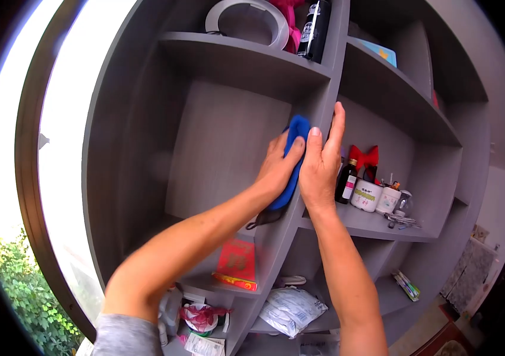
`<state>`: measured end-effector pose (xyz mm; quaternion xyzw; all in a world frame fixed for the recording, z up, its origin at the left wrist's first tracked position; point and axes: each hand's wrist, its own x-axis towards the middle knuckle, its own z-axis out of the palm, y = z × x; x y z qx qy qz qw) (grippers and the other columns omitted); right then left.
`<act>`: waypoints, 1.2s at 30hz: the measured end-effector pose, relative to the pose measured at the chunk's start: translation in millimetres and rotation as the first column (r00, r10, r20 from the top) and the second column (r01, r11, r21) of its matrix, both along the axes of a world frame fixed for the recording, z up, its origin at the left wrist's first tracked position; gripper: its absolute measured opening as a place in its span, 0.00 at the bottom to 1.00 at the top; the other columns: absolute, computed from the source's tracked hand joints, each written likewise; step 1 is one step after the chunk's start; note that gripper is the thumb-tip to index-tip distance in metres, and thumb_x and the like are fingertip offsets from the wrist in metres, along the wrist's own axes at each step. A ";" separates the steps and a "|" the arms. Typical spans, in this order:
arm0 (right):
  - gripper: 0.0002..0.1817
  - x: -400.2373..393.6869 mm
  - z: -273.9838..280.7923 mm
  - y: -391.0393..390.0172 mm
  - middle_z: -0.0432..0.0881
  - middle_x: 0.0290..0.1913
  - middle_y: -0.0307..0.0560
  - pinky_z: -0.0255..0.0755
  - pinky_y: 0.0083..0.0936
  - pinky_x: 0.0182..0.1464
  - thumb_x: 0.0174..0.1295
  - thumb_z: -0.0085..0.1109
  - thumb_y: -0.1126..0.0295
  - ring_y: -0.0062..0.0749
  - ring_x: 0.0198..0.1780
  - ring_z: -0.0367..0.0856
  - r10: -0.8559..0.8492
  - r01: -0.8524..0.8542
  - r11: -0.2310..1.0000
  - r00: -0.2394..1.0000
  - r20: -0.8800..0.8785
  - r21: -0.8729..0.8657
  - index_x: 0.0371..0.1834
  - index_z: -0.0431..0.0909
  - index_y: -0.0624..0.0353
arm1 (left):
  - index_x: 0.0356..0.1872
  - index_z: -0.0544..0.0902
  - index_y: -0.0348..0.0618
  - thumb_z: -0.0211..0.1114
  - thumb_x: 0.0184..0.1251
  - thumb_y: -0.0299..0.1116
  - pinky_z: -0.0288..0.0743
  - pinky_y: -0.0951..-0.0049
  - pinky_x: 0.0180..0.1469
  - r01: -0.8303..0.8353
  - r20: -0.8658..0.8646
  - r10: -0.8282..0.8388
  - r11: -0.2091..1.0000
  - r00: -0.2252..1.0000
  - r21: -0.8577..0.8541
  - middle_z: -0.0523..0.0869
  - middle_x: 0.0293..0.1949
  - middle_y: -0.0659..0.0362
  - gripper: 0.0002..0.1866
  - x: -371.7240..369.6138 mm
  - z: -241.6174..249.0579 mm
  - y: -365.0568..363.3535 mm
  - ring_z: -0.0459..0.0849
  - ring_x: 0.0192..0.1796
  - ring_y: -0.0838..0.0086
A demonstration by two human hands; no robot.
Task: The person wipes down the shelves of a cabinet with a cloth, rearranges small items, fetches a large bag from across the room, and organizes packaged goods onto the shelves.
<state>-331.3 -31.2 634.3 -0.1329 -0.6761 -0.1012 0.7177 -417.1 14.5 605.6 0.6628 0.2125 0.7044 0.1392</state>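
Observation:
A blue cloth (288,178) is pressed by my left hand (276,163) against the right side wall of a grey shelf compartment, near its front edge. The fingers of that hand are partly hidden behind the cloth. My right hand (322,166) rests with its fingers stretched out on the front edge of the upright divider (323,113), just right of the cloth. Nothing shows in its grasp. A dark strap (259,224) hangs below the cloth.
Right of the divider stand a dark bottle (346,181), a white jar (366,195) and a red bow (364,156). A red packet (237,261) lies lower left, a plastic-wrapped package (292,310) below. Above are a white ring (247,7) and a black can (314,29).

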 end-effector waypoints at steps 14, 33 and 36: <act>0.31 -0.6 -1.4 9.0 0.57 0.76 0.64 0.49 0.37 0.76 0.74 0.46 0.67 0.51 0.78 0.54 -0.059 0.057 0.993 0.998 0.013 0.102 0.76 0.51 0.68 | 0.70 0.68 0.51 0.58 0.67 0.54 0.62 0.41 0.65 -0.803 0.301 0.812 0.565 0.500 -0.191 0.62 0.72 0.46 0.34 -144.1 87.6 122.5 0.63 0.71 0.43; 0.33 -10.3 -3.5 -4.8 0.66 0.70 0.66 0.53 0.34 0.74 0.73 0.49 0.58 0.52 0.73 0.63 -0.235 0.232 0.958 0.972 -0.002 0.167 0.72 0.58 0.71 | 0.55 0.83 0.61 0.63 0.58 0.33 0.70 0.50 0.55 -0.220 -0.718 0.655 0.684 -0.234 0.695 0.76 0.60 0.62 0.22 -107.4 -118.2 85.7 0.68 0.66 0.59; 0.32 -8.5 -9.6 -5.6 0.65 0.70 0.64 0.53 0.36 0.74 0.70 0.53 0.62 0.53 0.73 0.62 -0.419 0.405 0.857 0.908 -0.028 0.318 0.72 0.59 0.70 | 0.58 0.82 0.63 0.62 0.61 0.34 0.68 0.45 0.60 -0.394 -0.886 0.349 0.801 -0.305 0.451 0.78 0.59 0.61 0.22 -110.6 -112.9 68.6 0.70 0.67 0.57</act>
